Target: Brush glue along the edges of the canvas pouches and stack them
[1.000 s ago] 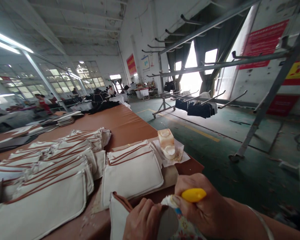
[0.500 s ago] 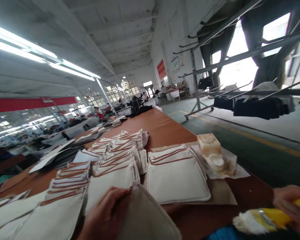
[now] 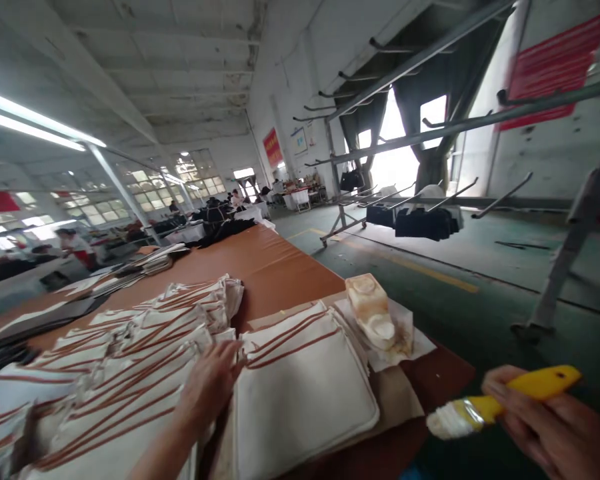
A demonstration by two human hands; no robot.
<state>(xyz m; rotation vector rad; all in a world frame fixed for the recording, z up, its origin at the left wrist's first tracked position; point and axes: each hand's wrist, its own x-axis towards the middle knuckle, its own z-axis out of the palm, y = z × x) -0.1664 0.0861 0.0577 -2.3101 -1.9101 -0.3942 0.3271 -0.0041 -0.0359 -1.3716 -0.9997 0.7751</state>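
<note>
My right hand is closed round a yellow-handled brush with white bristles, held off the table's near right corner. My left hand reaches out flat over the white canvas pouches with brown trim, fingers stretched onto the stack's right edge. Beside it lies another pile of white pouches on a sheet of brown paper. A glue-crusted tub stands on white paper just beyond that pile.
The long brown table runs away from me, with dark material and flat pieces further along. Metal hanging racks with dark bags stand on the green floor to the right. Other people work at far tables on the left.
The pouch my left hand held is now out of it, and that hand has stretched forward onto the stacks. My right hand with the brush has swung out to the right.
</note>
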